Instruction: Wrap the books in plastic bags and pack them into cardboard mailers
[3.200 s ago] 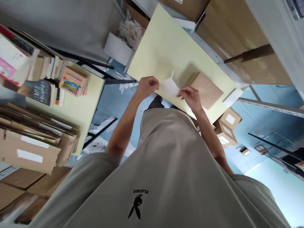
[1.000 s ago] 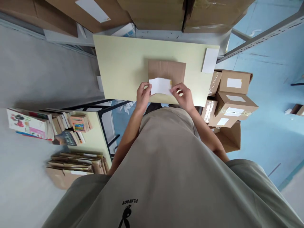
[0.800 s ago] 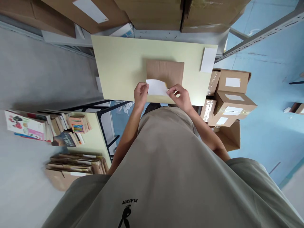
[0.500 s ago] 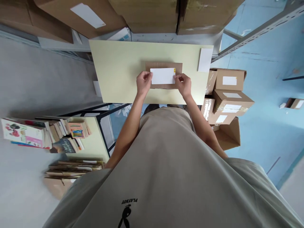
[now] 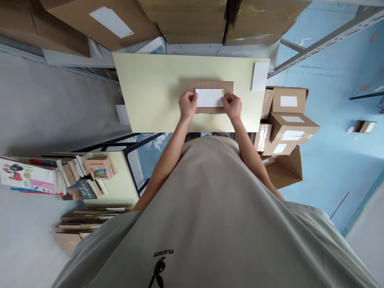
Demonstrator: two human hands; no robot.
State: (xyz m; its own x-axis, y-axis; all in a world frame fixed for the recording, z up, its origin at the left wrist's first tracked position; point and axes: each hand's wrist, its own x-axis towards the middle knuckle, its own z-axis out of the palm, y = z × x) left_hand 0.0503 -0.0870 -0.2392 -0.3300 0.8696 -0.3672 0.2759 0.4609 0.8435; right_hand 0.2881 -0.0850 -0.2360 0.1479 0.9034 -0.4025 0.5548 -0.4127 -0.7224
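Between my two hands a white label with a small yellow mark at its right end is stretched flat over a brown cardboard box. My left hand pinches the label's left end between thumb and finger. At the other end, my right hand grips the right edge near the yellow mark. Whether the label touches the cardboard all over, I cannot tell. Under the box is a pale yellow-green tabletop.
A white stack of labels or paper lies at the table's right end. Large cartons line the shelf behind. Labelled boxes and an open carton stand on the right. Books sit on a side table at left.
Both hands still hold the label. The label and box appear slightly farther right on the table, and my left hand has moved right with them.
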